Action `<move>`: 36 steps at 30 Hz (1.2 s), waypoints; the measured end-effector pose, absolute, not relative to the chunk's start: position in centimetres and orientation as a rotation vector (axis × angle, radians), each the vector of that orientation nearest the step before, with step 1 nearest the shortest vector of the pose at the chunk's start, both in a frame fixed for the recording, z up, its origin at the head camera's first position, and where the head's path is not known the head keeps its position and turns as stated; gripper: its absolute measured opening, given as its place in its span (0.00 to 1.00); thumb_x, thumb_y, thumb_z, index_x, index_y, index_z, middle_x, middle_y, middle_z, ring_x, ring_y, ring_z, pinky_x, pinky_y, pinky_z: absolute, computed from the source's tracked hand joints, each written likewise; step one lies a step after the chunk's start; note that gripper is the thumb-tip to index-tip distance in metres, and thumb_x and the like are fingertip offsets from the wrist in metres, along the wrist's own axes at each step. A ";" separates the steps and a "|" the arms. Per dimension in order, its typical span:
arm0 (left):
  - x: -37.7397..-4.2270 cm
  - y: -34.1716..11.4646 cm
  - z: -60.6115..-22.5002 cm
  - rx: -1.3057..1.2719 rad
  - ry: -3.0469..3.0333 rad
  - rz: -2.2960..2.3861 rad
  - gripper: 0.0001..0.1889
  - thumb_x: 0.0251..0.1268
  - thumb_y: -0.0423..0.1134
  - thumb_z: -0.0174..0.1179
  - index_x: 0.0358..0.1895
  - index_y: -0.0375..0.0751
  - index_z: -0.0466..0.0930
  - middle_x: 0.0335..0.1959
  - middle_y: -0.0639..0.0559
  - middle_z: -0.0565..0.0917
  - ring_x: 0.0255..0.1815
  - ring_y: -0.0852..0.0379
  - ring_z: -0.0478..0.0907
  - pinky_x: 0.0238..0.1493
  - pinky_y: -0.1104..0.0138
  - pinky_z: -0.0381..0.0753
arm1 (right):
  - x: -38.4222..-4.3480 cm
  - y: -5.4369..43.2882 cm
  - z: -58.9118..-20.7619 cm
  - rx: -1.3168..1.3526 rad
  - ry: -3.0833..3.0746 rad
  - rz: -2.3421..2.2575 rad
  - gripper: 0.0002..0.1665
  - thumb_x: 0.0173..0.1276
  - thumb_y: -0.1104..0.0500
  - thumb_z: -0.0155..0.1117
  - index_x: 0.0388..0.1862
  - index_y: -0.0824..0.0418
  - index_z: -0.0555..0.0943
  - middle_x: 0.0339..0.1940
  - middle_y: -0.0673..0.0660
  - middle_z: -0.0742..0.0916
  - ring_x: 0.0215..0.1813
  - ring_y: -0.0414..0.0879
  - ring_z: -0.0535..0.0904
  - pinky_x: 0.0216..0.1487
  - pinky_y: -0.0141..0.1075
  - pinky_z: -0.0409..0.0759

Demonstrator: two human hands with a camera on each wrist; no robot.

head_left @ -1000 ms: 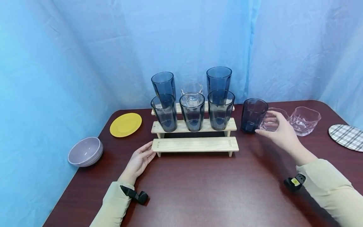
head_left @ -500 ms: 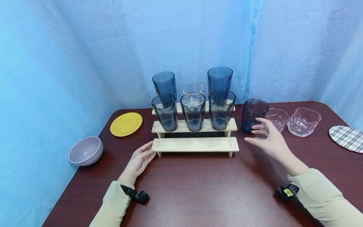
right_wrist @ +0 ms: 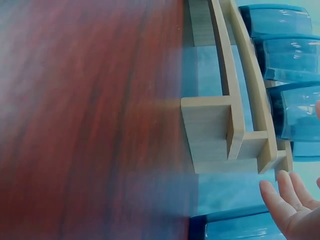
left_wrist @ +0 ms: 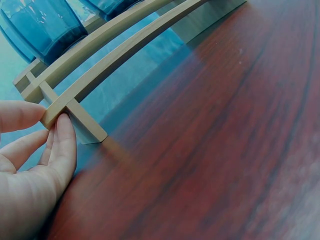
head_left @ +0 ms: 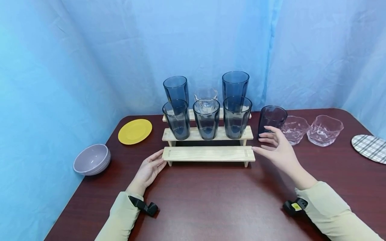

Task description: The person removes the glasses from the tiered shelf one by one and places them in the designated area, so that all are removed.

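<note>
A pale wooden three-step rack stands on the table, with several blue-grey tumblers on its upper two steps and a clear glass on the back step. My left hand pinches the left end of the bare front step; in the left wrist view thumb and fingers lie either side of the board end. Near the right end of that step, my right hand has its fingers spread and holds nothing. Behind this hand a dark tumbler stands on the table, partly hidden by the fingers.
Two clear wavy glasses stand on the right, near a checked round mat. On the left are a yellow plate and a lilac bowl. Blue curtains hang along the table's back and sides.
My right hand has let go of the dark tumbler beside the rack and moved left toward the front step's right end. My left hand has stayed at the rack.
</note>
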State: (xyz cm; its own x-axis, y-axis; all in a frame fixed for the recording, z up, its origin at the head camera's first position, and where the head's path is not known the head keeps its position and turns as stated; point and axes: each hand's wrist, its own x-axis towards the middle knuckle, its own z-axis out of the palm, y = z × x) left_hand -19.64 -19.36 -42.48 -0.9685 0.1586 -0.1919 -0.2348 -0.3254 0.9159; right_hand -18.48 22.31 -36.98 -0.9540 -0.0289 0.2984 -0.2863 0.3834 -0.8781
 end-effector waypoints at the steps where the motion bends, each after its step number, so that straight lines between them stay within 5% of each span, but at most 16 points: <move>1: -19.7 -19.4 -42.4 -0.098 1.658 2.379 0.29 0.69 0.21 0.38 0.73 0.30 0.47 0.69 0.39 0.59 0.46 0.69 0.77 0.49 0.76 0.74 | -18.5 22.2 -36.8 0.281 -2.404 1.603 0.46 0.57 0.65 0.70 0.69 0.67 0.56 0.53 0.65 0.76 0.47 0.28 0.76 0.47 0.21 0.76; 8: -19.6 -19.3 -42.3 -0.113 1.657 2.381 0.29 0.69 0.22 0.38 0.73 0.30 0.48 0.67 0.41 0.61 0.46 0.69 0.77 0.49 0.76 0.75 | -19.0 21.5 -35.9 0.287 -2.353 1.551 0.47 0.55 0.65 0.72 0.70 0.64 0.58 0.50 0.47 0.75 0.53 0.31 0.73 0.53 0.22 0.74; 18: -19.6 -19.3 -42.4 -0.099 1.667 2.371 0.29 0.69 0.22 0.38 0.73 0.30 0.47 0.71 0.38 0.55 0.46 0.69 0.77 0.50 0.76 0.74 | -20.3 19.9 -33.8 0.328 -2.299 1.566 0.59 0.51 0.65 0.74 0.75 0.55 0.48 0.67 0.64 0.67 0.68 0.59 0.64 0.68 0.53 0.61; 36: -19.7 -19.3 -42.4 -0.099 1.649 2.376 0.30 0.69 0.21 0.38 0.74 0.30 0.46 0.70 0.39 0.56 0.46 0.69 0.77 0.49 0.76 0.74 | -22.7 18.2 -31.8 0.302 -2.412 1.580 0.66 0.48 0.57 0.78 0.75 0.40 0.43 0.70 0.67 0.62 0.71 0.62 0.59 0.69 0.55 0.59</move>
